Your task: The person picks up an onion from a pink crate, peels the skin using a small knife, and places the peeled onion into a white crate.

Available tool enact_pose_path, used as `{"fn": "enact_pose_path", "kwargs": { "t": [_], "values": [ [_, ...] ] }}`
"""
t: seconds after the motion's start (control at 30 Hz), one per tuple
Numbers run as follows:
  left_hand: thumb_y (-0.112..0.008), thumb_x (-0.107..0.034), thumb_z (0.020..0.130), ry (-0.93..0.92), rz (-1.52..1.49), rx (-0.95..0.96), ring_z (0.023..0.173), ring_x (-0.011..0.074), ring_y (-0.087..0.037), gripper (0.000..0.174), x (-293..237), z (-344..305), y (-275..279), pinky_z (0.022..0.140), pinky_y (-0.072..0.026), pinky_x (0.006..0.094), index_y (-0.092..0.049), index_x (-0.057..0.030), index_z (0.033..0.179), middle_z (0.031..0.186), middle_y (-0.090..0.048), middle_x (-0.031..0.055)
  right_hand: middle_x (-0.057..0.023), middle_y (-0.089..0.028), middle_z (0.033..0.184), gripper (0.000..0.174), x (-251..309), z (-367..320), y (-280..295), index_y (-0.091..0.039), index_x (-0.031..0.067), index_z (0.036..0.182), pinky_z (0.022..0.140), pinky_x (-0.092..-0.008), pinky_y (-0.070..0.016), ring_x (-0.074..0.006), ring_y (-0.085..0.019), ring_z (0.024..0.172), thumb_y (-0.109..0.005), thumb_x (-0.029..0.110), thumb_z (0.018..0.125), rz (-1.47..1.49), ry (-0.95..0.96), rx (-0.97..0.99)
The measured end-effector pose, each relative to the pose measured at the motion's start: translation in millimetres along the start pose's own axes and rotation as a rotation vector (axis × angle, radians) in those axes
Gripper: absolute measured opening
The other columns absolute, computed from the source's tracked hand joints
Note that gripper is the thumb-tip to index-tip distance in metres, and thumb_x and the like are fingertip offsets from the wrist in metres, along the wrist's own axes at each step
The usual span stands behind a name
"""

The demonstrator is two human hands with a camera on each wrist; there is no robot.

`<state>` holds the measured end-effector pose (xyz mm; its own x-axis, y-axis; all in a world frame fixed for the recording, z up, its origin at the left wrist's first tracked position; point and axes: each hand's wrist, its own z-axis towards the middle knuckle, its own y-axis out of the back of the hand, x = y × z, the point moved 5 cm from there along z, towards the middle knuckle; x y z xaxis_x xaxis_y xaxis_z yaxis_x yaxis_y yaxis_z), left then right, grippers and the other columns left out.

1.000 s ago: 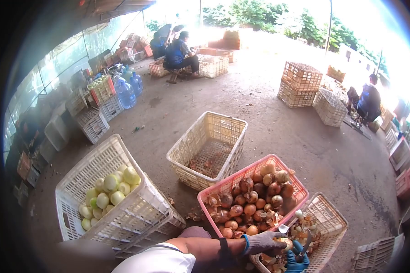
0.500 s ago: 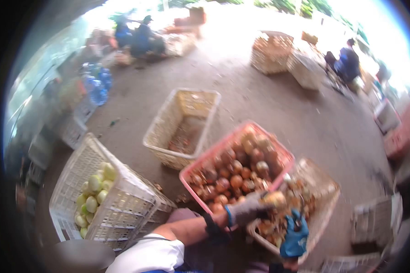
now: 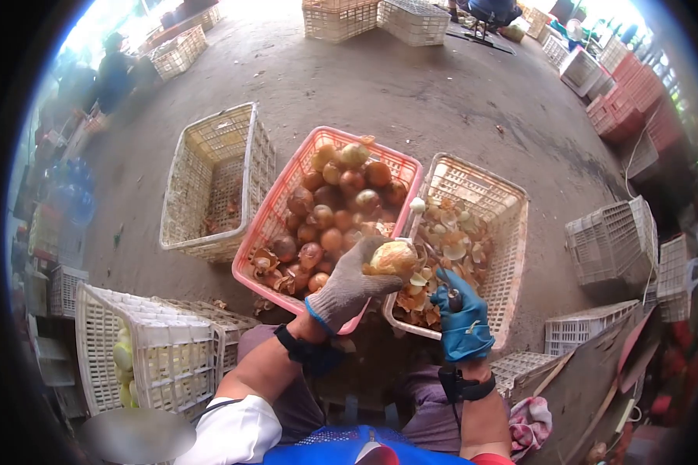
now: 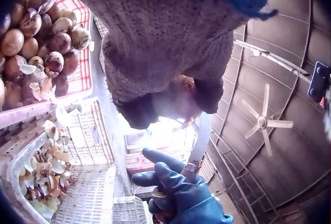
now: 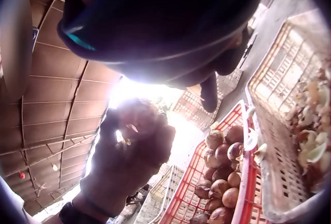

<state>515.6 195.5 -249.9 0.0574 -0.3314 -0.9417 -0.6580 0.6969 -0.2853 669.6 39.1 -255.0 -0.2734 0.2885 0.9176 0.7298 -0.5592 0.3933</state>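
Observation:
In the head view my left hand [image 3: 347, 288], in a grey knit glove, grips a pale yellow-brown onion [image 3: 394, 260] above the edge between two crates. My right hand [image 3: 465, 324], in a blue rubber glove, holds a knife; its blade [image 4: 202, 137] points up towards the onion in the left wrist view, a short gap away. Brown-skinned onions [image 3: 336, 239] fill the pink crate [image 3: 275, 198] under the left hand. Loose onion skins [image 3: 451, 240] lie in the off-white crate [image 3: 512, 260] beneath the right hand.
A whitish crate [image 3: 180, 186] with a few skins in it stands left of the pink one. Peeled pale onions [image 3: 124, 356] show through a tilted white crate [image 3: 174, 356] at my left. More crates [image 3: 609, 240] stack at the right. A wooden board [image 3: 578, 387] lies near my right side.
The head view has tipped down and turned right. The knife hand, close against the onion a second ago, now sits apart from it. The left hand still holds the onion.

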Motion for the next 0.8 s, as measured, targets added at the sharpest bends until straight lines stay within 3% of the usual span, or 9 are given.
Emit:
{"fn": "enact_pose_path", "kwargs": {
  "t": [0.07, 0.17, 0.27, 0.37, 0.47, 0.53, 0.63, 0.73, 0.8],
  "values": [
    [-0.083, -0.008, 0.086, -0.002, -0.025, -0.001, 0.111, 0.0149, -0.064, 0.056, 2, 1, 0, 0.096, -0.0541, 0.0310, -0.057, -0.0022, 0.135, 0.123, -0.065, 0.0076, -0.0136, -0.075, 0.099, 0.037, 0, -2, 1, -0.069, 0.0041, 0.132, 0.077, -0.0325, -0.0550, -0.0140, -0.066, 0.080, -0.069, 0.012, 0.096, -0.020, -0.007, 0.074],
    [-0.083, -0.010, 0.085, -0.020, 0.013, -0.002, 0.110, 0.0142, -0.063, 0.054, 4, 4, 3, 0.095, -0.0539, 0.0303, -0.058, -0.0025, 0.132, 0.121, -0.065, 0.0070, -0.0187, -0.075, 0.108, 0.036, 4, -5, -5, -0.069, 0.0031, 0.130, 0.083, -0.0364, -0.0563, -0.0257, -0.073, 0.089, -0.070, 0.011, 0.095, -0.055, 0.078, 0.076],
    [-0.084, -0.011, 0.084, -0.041, 0.092, -0.004, 0.109, 0.0141, -0.063, 0.054, 2, 4, 3, 0.094, -0.0537, 0.0302, -0.059, -0.0023, 0.130, 0.119, -0.065, 0.0063, -0.0228, -0.073, 0.115, 0.032, 11, -5, -5, -0.069, 0.0024, 0.128, 0.090, -0.0412, -0.0563, -0.0381, -0.072, 0.103, -0.065, 0.015, 0.099, -0.118, 0.131, 0.088],
    [-0.086, -0.011, 0.081, -0.038, 0.068, -0.034, 0.108, 0.0139, -0.062, 0.055, 1, 0, 0, 0.094, -0.0537, 0.0303, -0.060, -0.0031, 0.129, 0.118, -0.065, 0.0056, -0.0236, -0.072, 0.116, 0.031, 10, -6, -5, -0.069, 0.0020, 0.126, 0.093, -0.0434, -0.0559, -0.0419, -0.070, 0.110, -0.059, 0.020, 0.103, -0.072, 0.136, 0.117],
    [-0.087, -0.011, 0.079, -0.096, 0.181, -0.054, 0.107, 0.0131, -0.062, 0.057, 0, 2, 3, 0.093, -0.0540, 0.0300, -0.060, -0.0044, 0.129, 0.116, -0.065, 0.0045, -0.0240, -0.072, 0.115, 0.034, 17, -6, -2, -0.068, 0.0016, 0.126, 0.093, -0.0430, -0.0559, -0.0413, -0.070, 0.109, -0.053, 0.024, 0.106, -0.128, 0.262, 0.117],
    [-0.087, -0.011, 0.079, -0.161, 0.296, -0.052, 0.106, 0.0125, -0.062, 0.057, -4, 1, 5, 0.092, -0.0543, 0.0297, -0.061, -0.0053, 0.129, 0.115, -0.066, 0.0036, -0.0247, -0.072, 0.114, 0.034, 17, -7, -1, -0.068, 0.0025, 0.126, 0.093, -0.0440, -0.0561, -0.0419, -0.070, 0.108, -0.052, 0.026, 0.107, -0.133, 0.249, 0.127],
    [-0.082, -0.008, 0.077, -0.118, 0.281, -0.021, 0.105, 0.0135, -0.065, 0.057, -9, -2, 5, 0.095, -0.0537, 0.0297, -0.059, -0.0022, 0.129, 0.114, -0.068, 0.0044, -0.0250, -0.072, 0.111, 0.034, 15, -8, 0, -0.068, 0.0048, 0.125, 0.090, -0.0462, -0.0566, -0.0433, -0.070, 0.104, -0.050, 0.027, 0.107, -0.186, 0.269, 0.115],
    [-0.085, -0.012, 0.080, 0.064, 0.004, 0.046, 0.100, 0.0116, -0.064, 0.052, 13, -1, 4, 0.086, -0.0552, 0.0290, -0.062, -0.0040, 0.125, 0.111, -0.066, 0.0032, -0.0234, -0.072, 0.102, 0.030, 16, -6, 2, -0.068, 0.0077, 0.125, 0.082, -0.0488, -0.0566, -0.0441, -0.070, 0.095, -0.052, 0.023, 0.105, -0.300, 0.333, 0.059],
    [-0.080, -0.015, 0.084, -0.062, 0.158, 0.018, 0.094, 0.0102, -0.063, 0.045, 9, -3, 3, 0.078, -0.0547, 0.0267, -0.062, -0.0030, 0.124, 0.109, -0.067, 0.0038, -0.0218, -0.071, 0.095, 0.028, 15, -6, 5, -0.068, 0.0091, 0.125, 0.076, -0.0501, -0.0558, -0.0436, -0.069, 0.089, -0.055, 0.019, 0.101, -0.383, 0.362, 0.020]
  ]
}}
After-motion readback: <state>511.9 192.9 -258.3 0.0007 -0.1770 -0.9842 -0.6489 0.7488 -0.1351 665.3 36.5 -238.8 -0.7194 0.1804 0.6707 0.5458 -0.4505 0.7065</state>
